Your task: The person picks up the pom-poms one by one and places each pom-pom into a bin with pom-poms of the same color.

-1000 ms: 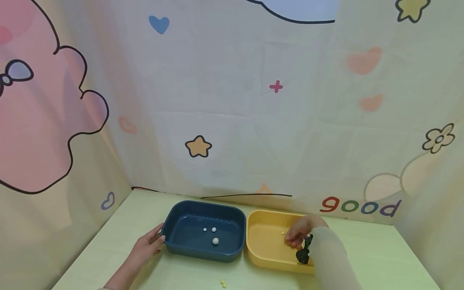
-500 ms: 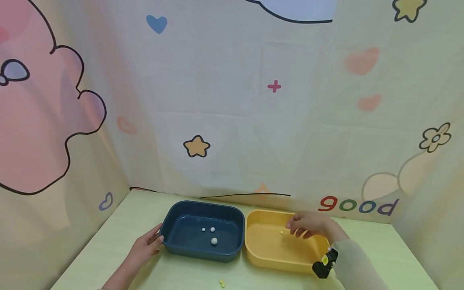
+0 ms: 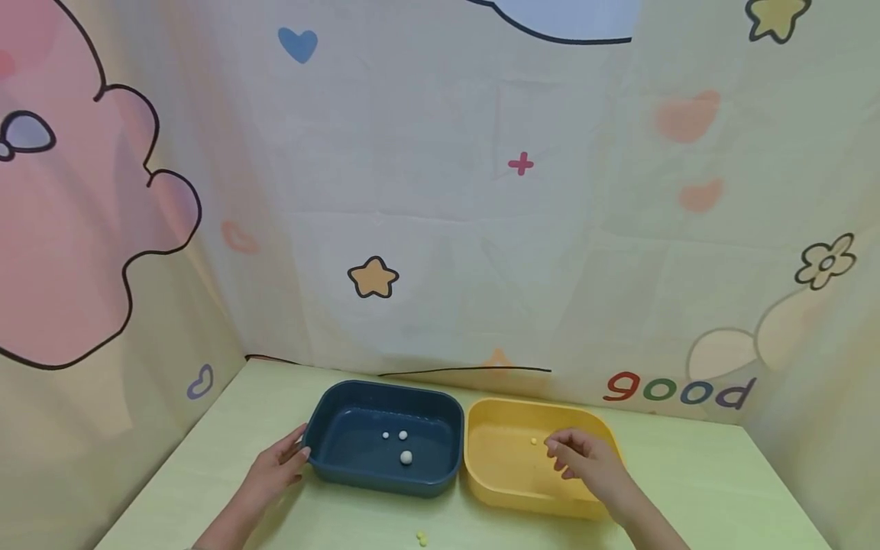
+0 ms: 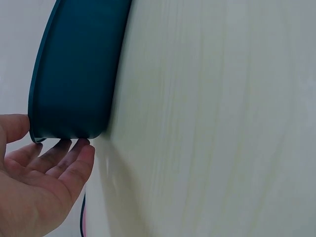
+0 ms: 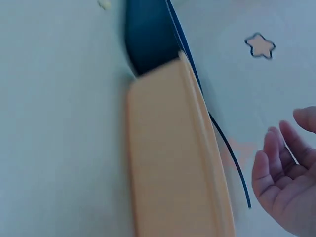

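Pinching the left end of the blue tray (image 3: 378,480) of three white balls (image 3: 406,457) with the left hand (image 3: 273,466); hovering over the yellow tray (image 3: 509,497) with the right hand (image 3: 584,458), loosely bent and spread, near a yellow ball (image 3: 533,441) lying inside.

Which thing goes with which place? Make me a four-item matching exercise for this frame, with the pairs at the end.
1. Left hand
2. Right hand
3. White balls
4. Orange star

A. Over the yellow tray
B. On the curtain
C. Fingers on the blue tray
D. Inside the blue tray

Pairs: 1-C, 2-A, 3-D, 4-B
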`<state>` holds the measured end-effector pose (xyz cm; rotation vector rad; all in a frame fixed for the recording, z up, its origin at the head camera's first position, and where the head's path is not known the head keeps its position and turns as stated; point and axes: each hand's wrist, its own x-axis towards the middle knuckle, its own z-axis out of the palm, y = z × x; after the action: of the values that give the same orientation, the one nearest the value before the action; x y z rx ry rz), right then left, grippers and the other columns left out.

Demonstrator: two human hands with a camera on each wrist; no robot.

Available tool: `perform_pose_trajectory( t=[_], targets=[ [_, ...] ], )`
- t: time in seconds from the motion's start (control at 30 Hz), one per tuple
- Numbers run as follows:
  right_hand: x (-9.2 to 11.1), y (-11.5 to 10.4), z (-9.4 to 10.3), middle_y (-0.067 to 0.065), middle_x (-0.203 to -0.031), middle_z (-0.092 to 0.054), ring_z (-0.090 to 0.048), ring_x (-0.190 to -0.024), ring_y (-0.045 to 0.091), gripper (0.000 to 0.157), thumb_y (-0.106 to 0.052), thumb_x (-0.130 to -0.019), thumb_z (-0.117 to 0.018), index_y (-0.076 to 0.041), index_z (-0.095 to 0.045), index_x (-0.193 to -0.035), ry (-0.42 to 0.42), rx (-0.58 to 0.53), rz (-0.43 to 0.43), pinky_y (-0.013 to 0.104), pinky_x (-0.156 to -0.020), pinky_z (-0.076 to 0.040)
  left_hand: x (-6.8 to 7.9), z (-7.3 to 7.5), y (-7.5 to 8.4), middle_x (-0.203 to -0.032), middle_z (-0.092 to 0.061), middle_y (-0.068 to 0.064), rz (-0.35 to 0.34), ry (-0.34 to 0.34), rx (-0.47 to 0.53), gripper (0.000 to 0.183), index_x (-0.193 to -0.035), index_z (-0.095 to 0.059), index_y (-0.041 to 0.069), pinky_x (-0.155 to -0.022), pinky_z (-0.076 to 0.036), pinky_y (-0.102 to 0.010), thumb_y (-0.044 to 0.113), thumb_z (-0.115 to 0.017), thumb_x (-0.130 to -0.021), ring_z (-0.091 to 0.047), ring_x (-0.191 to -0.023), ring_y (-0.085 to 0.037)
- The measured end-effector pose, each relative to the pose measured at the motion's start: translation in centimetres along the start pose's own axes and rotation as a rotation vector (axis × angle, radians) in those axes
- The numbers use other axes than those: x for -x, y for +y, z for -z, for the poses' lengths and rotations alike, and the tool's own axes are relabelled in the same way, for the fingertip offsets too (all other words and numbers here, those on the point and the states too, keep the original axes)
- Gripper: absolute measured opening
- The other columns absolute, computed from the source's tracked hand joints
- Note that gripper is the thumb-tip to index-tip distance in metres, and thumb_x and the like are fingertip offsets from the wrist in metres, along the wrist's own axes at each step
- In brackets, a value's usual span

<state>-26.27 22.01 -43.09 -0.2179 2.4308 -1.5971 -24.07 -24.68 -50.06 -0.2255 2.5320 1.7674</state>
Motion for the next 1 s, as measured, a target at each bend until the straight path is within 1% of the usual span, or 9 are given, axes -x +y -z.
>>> perform_pose_trajectory(
  t=[0.13, 0.27, 0.43, 0.6, 0.67, 0.8, 0.9, 1.0],
  targets=[
    [1.2, 0.1, -2.8, -0.003, -0.088, -0.062, -0.059, -0.077, 0.006, 0.035, -0.020, -0.104, -0.059, 0.012, -0.058, -0.119, 0.026, -0.099, -0.005, 0.021, -0.074, -0.056, 0.1, 0.1, 0.1, -0.154, -0.035, -0.039, -0.002, 0.000, -0.004, 0.055, -0.157, -0.028, -0.006, -0.099, -0.057, -0.053, 0.011, -0.047, -0.108, -0.047, -0.139, -0.053],
    [1.9, 0.4, -5.2, -0.002, -0.089, -0.062, -0.058, -0.076, 0.006, 0.038, -0.019, -0.103, -0.061, 0.015, -0.056, -0.119, -0.026, -0.131, 0.015, 0.021, -0.073, -0.055, 0.1, 0.1, 0.1, -0.154, -0.035, -0.040, 0.001, -0.004, -0.008, 0.055, -0.157, -0.028, -0.006, -0.098, -0.058, -0.053, 0.011, -0.047, -0.108, -0.049, -0.138, -0.053],
    [2.2, 1.0, -7.4, 0.000, -0.089, -0.062, -0.057, -0.076, 0.009, 0.038, -0.021, -0.102, -0.062, 0.013, -0.058, -0.118, -0.117, -0.130, 0.032, 0.021, -0.071, -0.053, 0.1, 0.0, -0.1, -0.153, -0.036, -0.040, 0.001, 0.005, -0.013, 0.055, -0.157, -0.029, -0.007, -0.097, -0.059, -0.052, 0.011, -0.047, -0.108, -0.049, -0.137, -0.054],
    [2.1, 1.7, -9.6, -0.002, -0.086, -0.060, -0.055, -0.073, 0.007, 0.037, -0.020, -0.100, -0.066, 0.012, -0.060, -0.117, -0.181, -0.115, 0.044, 0.019, -0.067, -0.049, 0.1, -0.1, -0.1, -0.153, -0.036, -0.040, -0.010, 0.011, -0.008, 0.055, -0.157, -0.029, -0.007, -0.097, -0.058, -0.052, 0.010, -0.047, -0.108, -0.048, -0.139, -0.053],
    [2.0, 1.9, -10.6, -0.003, -0.084, -0.058, -0.053, -0.072, 0.007, 0.036, -0.020, -0.098, -0.068, 0.011, -0.061, -0.115, -0.188, -0.112, 0.026, 0.018, -0.065, -0.045, 0.1, -0.1, -0.1, -0.153, -0.036, -0.040, -0.011, 0.010, -0.005, 0.055, -0.157, -0.029, -0.007, -0.098, -0.058, -0.052, 0.010, -0.047, -0.108, -0.047, -0.139, -0.053],
    [1.8, 2.3, -12.6, -0.005, -0.079, -0.058, -0.050, -0.071, 0.010, 0.029, -0.018, -0.094, -0.073, 0.006, -0.066, -0.107, -0.180, -0.102, -0.023, 0.017, -0.061, -0.040, 0.1, 0.0, -0.1, -0.153, -0.036, -0.040, -0.007, 0.008, -0.012, 0.055, -0.157, -0.029, -0.007, -0.097, -0.058, -0.051, 0.011, -0.047, -0.108, -0.045, -0.142, -0.053],
    [1.5, 2.3, -13.7, -0.006, -0.076, -0.058, -0.050, -0.070, 0.011, 0.023, -0.017, -0.092, -0.074, 0.003, -0.068, -0.102, -0.176, -0.076, -0.046, 0.017, -0.060, -0.040, 0.2, 0.0, -0.1, -0.154, -0.035, -0.040, -0.005, 0.006, -0.015, 0.055, -0.157, -0.029, -0.007, -0.097, -0.058, -0.051, 0.011, -0.047, -0.108, -0.043, -0.143, -0.053],
    [1.1, 2.3, -14.2, -0.005, -0.077, -0.060, -0.052, -0.071, 0.011, 0.021, -0.018, -0.091, -0.075, 0.000, -0.069, -0.100, -0.183, -0.040, -0.044, 0.018, -0.062, -0.042, 0.2, 0.0, 0.2, -0.154, -0.035, -0.039, -0.001, 0.004, -0.011, 0.055, -0.157, -0.029, -0.006, -0.098, -0.058, -0.051, 0.011, -0.047, -0.108, -0.043, -0.143, -0.052]
  ],
)
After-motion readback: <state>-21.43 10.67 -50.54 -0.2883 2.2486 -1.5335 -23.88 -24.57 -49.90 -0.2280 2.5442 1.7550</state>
